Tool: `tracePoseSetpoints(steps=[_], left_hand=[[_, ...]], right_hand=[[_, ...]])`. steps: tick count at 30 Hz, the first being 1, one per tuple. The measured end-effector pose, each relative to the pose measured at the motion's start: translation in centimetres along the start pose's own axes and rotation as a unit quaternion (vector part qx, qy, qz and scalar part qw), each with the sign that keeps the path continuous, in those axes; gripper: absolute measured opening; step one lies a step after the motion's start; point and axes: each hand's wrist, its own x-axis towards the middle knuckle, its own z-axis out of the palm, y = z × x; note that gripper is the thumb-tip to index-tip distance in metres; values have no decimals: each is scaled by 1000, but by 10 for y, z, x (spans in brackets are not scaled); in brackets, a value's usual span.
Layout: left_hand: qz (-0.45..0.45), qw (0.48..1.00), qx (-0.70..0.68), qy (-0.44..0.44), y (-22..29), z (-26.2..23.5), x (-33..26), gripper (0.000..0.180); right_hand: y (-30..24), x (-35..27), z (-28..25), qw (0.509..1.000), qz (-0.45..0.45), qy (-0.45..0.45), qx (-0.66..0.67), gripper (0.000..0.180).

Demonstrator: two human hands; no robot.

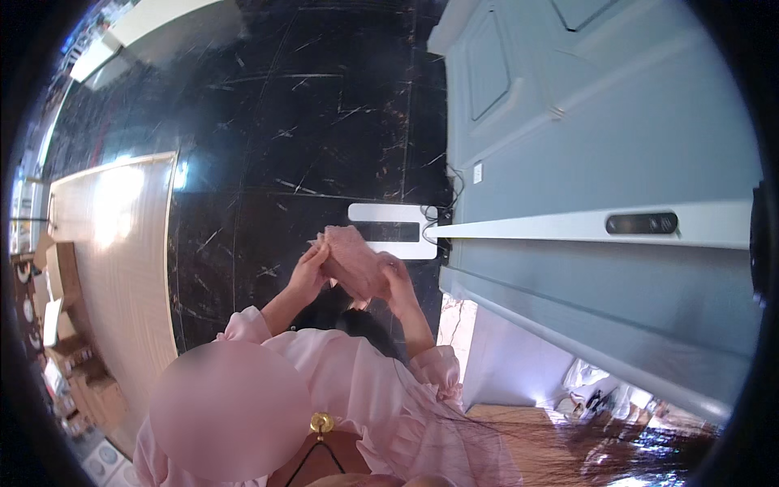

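Observation:
A folded pink cloth (354,261) is held up in front of me, above the dark floor. Its left edge is gripped by my left hand (311,269), with the fingers closed on it. My right hand (395,282) holds the opposite side, fingers curled round the edge. The cloth looks soft and slightly fuzzy, and my hands hide parts of its edges.
Just past the cloth, a white stand's U-shaped base (389,213) rests on the black marbled floor (268,105). Its pole (527,231) runs before a blue-grey panelled wall (584,138). A pale wooden surface (122,268) and cardboard boxes (93,390) are at left.

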Motion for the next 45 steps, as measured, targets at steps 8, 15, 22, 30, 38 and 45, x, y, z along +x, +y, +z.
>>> tracePoseSetpoints(steps=[8, 15, 22, 30, 38, 45], left_hand=[[136, 987, -69, 43, 21, -48, -17, 26], [132, 964, -175, 151, 63, -134, -35, 32], [198, 946, -227, 120, 138, -227, -52, 39], [217, 949, -178, 141, 226, -321, -67, 34], [197, 939, -230, 160, 272, -350, -35, 35], [204, 923, -273, 179, 322, -312, 46, 36]], right_hand=[[17, -38, -73, 770, -244, 96, -581, 21], [-47, -83, -53, 771, -357, 296, -436, 18], [-168, -130, 108, 730, -623, 120, -254, 19], [-211, -213, 362, 357, -822, -279, -345, 29], [-223, -178, 458, 247, -862, -334, -289, 33], [-261, -86, 514, 172, -896, -330, -240, 36]])
